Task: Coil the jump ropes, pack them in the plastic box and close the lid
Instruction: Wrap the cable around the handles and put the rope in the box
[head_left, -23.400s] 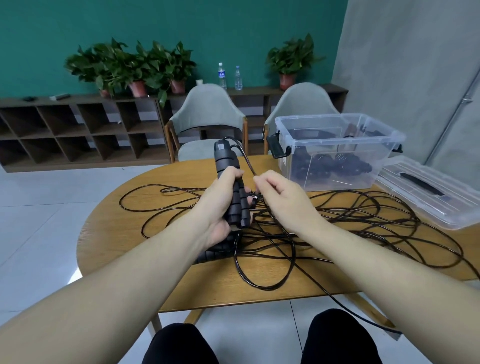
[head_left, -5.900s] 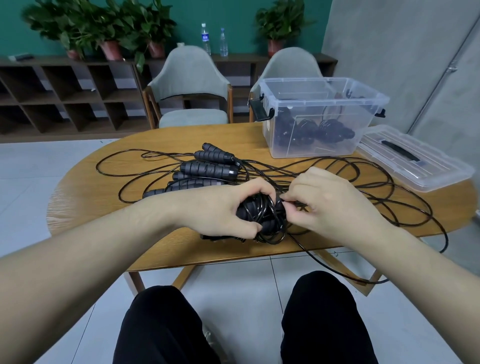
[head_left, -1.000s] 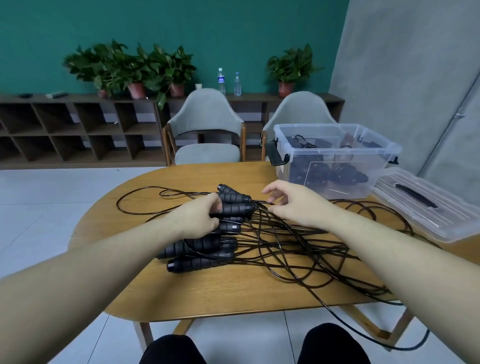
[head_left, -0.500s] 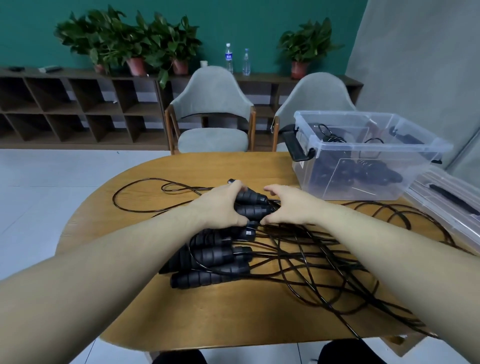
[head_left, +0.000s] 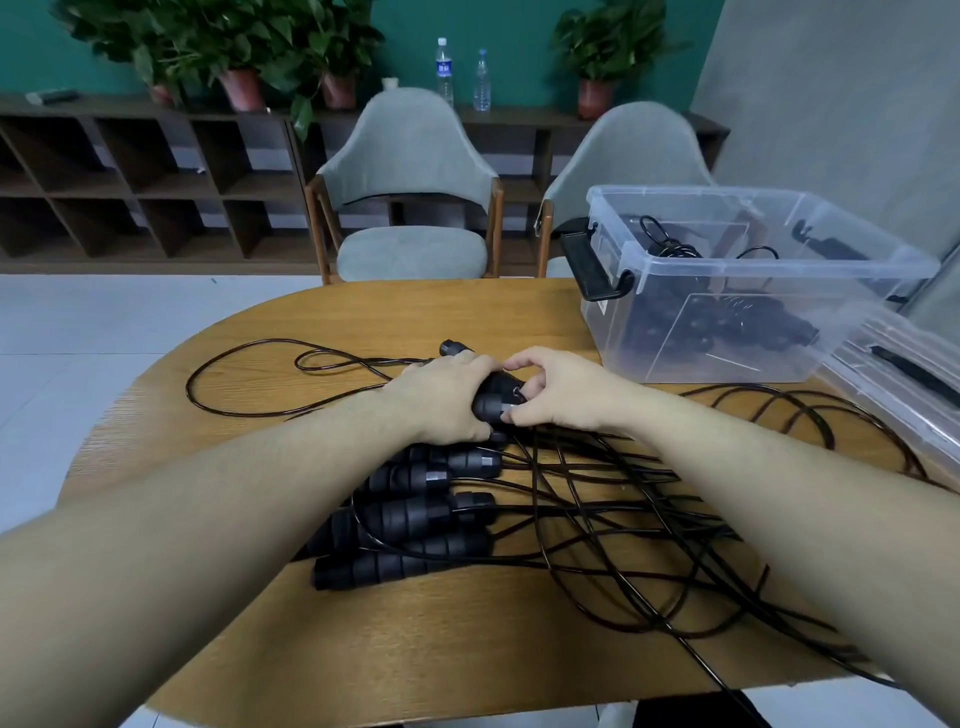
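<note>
Several black jump rope handles (head_left: 410, 514) lie side by side on the wooden table (head_left: 415, 649), their thin black cords (head_left: 613, 499) tangled across the middle and right. My left hand (head_left: 441, 397) is closed over the farthest pair of handles (head_left: 496, 397). My right hand (head_left: 558, 389) touches the same handles at their cord end, fingers curled around them. The clear plastic box (head_left: 737, 332) stands open at the back right with coiled ropes inside. Its lid (head_left: 904, 379) lies flat to the right of it.
Two grey chairs (head_left: 410, 197) stand behind the table. A low dark shelf (head_left: 130, 176) with potted plants and two water bottles (head_left: 462, 73) runs along the green wall. One cord hangs over the table's near edge (head_left: 727, 686).
Both hands have closed in on the farthest handles; the right hand drew left from the cords until its fingers met the handle ends. The view has dipped and moved closer.
</note>
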